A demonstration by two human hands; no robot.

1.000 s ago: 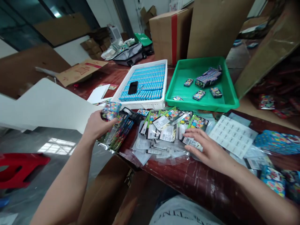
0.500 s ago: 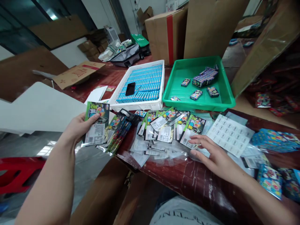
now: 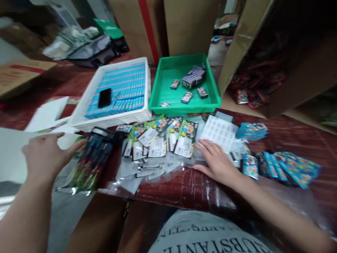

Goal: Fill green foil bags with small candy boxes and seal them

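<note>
My left hand (image 3: 44,154) hovers with fingers loosely apart over a dark stack of shiny printed packets (image 3: 88,165) at the table's left edge; it holds nothing. My right hand (image 3: 217,162) lies flat, fingers spread, on the red-brown table (image 3: 289,137). Its fingertips touch the edge of a fanned row of green printed packets (image 3: 163,137) and clear plastic sleeves (image 3: 143,173). A white label sheet (image 3: 219,130) lies just beyond that hand.
A white basket (image 3: 113,120) full of blue boxes carries a black phone (image 3: 104,97). A green tray (image 3: 184,104) holds a few small packs. Blue packs (image 3: 281,167) lie at the right. Cardboard boxes (image 3: 189,24) stand behind; white sheets (image 3: 47,113) at the left.
My left hand has let go of the green packet it held up and now hangs over the stack. My view has swung right and down. The right hand stays flat on the table.
</note>
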